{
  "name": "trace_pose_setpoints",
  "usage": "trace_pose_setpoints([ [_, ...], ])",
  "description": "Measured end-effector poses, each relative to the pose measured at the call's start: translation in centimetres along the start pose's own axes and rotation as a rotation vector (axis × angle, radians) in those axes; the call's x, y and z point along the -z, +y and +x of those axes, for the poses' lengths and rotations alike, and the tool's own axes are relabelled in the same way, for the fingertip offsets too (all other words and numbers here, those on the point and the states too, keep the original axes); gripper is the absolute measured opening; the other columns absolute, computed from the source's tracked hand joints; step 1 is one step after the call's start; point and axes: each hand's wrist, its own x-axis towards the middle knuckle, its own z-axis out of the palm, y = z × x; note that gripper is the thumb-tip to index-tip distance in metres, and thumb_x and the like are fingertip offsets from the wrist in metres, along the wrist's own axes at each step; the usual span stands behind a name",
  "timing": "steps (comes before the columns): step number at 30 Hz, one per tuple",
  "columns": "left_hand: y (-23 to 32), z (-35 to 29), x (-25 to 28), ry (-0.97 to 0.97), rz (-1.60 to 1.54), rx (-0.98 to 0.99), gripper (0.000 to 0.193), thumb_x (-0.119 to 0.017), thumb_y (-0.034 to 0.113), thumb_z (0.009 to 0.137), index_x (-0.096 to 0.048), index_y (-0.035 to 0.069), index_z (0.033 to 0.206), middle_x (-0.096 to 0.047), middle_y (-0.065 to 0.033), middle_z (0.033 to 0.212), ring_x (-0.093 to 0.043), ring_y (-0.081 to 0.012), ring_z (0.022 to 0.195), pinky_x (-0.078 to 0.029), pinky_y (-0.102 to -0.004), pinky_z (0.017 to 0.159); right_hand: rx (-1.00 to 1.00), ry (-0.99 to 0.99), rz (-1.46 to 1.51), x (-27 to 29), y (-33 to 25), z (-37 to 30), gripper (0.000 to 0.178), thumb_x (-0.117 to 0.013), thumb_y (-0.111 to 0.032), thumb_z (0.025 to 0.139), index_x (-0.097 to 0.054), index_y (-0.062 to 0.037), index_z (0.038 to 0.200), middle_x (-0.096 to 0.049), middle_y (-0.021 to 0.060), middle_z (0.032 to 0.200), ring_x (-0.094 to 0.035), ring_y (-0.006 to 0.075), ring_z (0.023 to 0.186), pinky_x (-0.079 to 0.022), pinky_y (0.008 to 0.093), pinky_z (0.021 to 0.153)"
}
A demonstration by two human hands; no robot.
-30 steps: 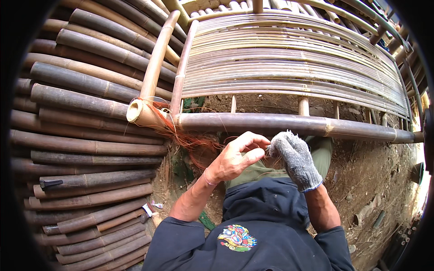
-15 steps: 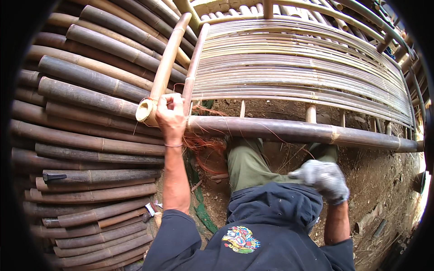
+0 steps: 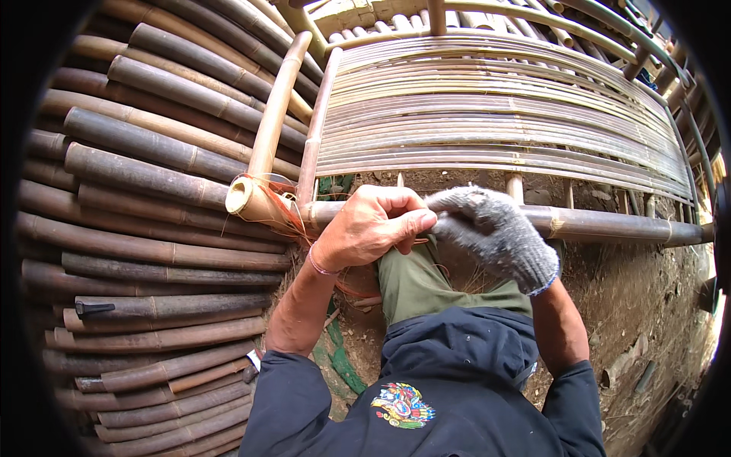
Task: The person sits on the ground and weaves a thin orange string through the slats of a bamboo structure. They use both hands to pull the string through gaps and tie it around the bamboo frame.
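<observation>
My bare left hand [image 3: 373, 225] is closed in a pinch over the front bamboo rail [image 3: 601, 226]. A bit of orange twine [image 3: 419, 241] shows just under its fingertips. Meeting it from the right, my right hand [image 3: 491, 236] wears a grey knit glove, its fingers curled together; what they hold, if anything, is hidden. Left of both hands, more orange strands [image 3: 285, 204] wrap loosely about the frame's corner, where a slanting bamboo pole [image 3: 278, 114] meets the rail. Beyond the rail lies a panel of thin bamboo slats [image 3: 487, 114].
Thick bamboo poles [image 3: 152, 164] lie stacked along the left side, with a small black object [image 3: 94, 308] on one. Green netting [image 3: 346, 369] lies on the dirt floor [image 3: 609, 320] by my legs. More bamboo framework [image 3: 594, 23] stands at the back right.
My left hand has moved right from the corner to above the rail. My right hand has risen from my lap to meet it. Orange strands now bunch around the corner.
</observation>
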Motion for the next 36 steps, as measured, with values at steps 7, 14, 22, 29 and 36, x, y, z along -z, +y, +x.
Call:
trace_pose_setpoints([
  [7,-3.2,0.0,-0.4,-0.018,-0.233,-0.055,0.021,-0.066,0.019,0.097,-0.069,-0.001,0.096,-0.069,-0.004,0.075,-0.066,-0.0089,0.071,-0.053,-0.0221,0.067,-0.135,0.582,0.364,2.7,1.9,0.3,0.017,-0.06,-0.018,0.097,-0.068,-0.0037,0.094,-0.058,0.0009,0.072,-0.052,0.0056,0.062,-0.055,0.0288,0.072],
  [14,-6.5,-1.6,2.2,-0.112,-0.181,0.138,0.019,-0.064,0.018,0.097,-0.068,-0.001,0.096,-0.067,-0.003,0.079,-0.063,-0.0095,0.072,-0.049,-0.0236,0.07,0.004,1.119,-0.222,15.4,8.4,-2.5,0.02,-0.055,-0.022,0.103,-0.066,-0.005,0.102,-0.056,-0.0001,0.074,-0.049,0.0052,0.065,-0.051,0.0222,0.067],
  [22,-5.7,-0.6,1.1,0.044,-0.258,0.045,0.019,-0.065,0.016,0.096,-0.07,-0.001,0.104,-0.07,-0.0048,0.088,-0.069,-0.0121,0.078,-0.057,-0.0255,0.072,-0.285,0.565,-0.655,13.7,6.2,-7.9,0.076,-0.066,-0.017,0.091,-0.025,-0.006,0.154,-0.054,0.0243,0.136,-0.054,0.0301,0.126,-0.047,0.0411,0.102],
  [29,-5.7,-1.2,-0.5,0.084,-0.287,0.01,0.017,-0.061,0.012,0.097,-0.068,-0.001,0.106,-0.069,-0.0051,0.087,-0.067,-0.0107,0.081,-0.057,-0.0265,0.075,-0.56,0.239,0.113,-0.4,0.3,-7.9,0.031,-0.066,-0.018,0.092,-0.066,0.0014,0.116,-0.07,0.0132,0.104,-0.065,0.019,0.101,-0.05,0.0327,0.092],
  [36,-7.8,-2.6,-3.0,0.075,-0.219,-0.022,0.027,-0.066,0.012,0.092,-0.064,-0.001,0.115,-0.064,-0.0056,0.103,-0.065,-0.0147,0.093,-0.055,-0.0315,0.086,-0.668,0.209,0.487,-4.7,1.8,-4.8,0.04,-0.069,-0.021,0.092,-0.061,-0.001,0.126,-0.069,0.0177,0.105,-0.07,0.0211,0.086,-0.055,0.0323,0.075],
])
